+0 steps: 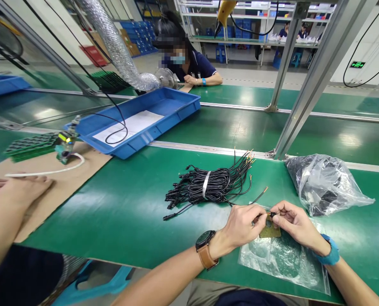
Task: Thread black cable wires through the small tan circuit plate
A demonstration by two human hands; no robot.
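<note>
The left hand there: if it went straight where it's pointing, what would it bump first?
Probably the small black part pinched in the right hand, then that hand's fingers. They sit just past the fingertips of the left hand, though depth is hard to tell.

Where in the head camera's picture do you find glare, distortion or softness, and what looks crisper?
Head view: pale glare patches on the far green worktop; glints on the clear bag; steeply slanting metal post, suggesting wide-angle stretch; neighbour's forearm soft; black cable bundle crisper.
</note>
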